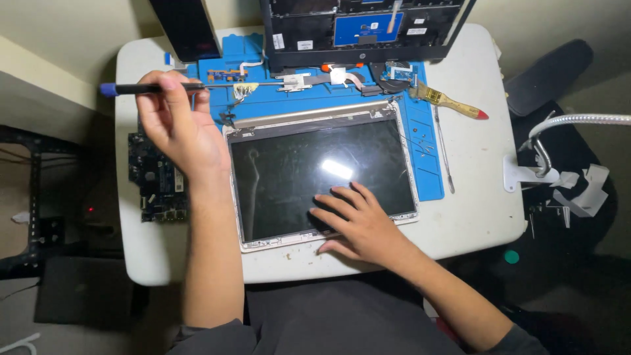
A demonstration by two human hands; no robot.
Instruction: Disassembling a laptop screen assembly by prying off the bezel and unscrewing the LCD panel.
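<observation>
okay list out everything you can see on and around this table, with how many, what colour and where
Table: one, white, centre.
Work mat: one, blue, far half of the table.
Laptop screen panel: one, dark glass in a pale frame, on the mat.
Laptop base: one, black, opened, far edge.
Circuit board: one, dark, left edge of the table.
Brush: one, wooden handle with red tip, right of the mat.
Metal pry tool: one, silver, right edge of the mat.
Screwdriver: one, black with blue end, in the left hand.
Lamp arm: one, white, right.
Left hand: holds the screwdriver.
Right hand: flat on the screen panel.
</observation>
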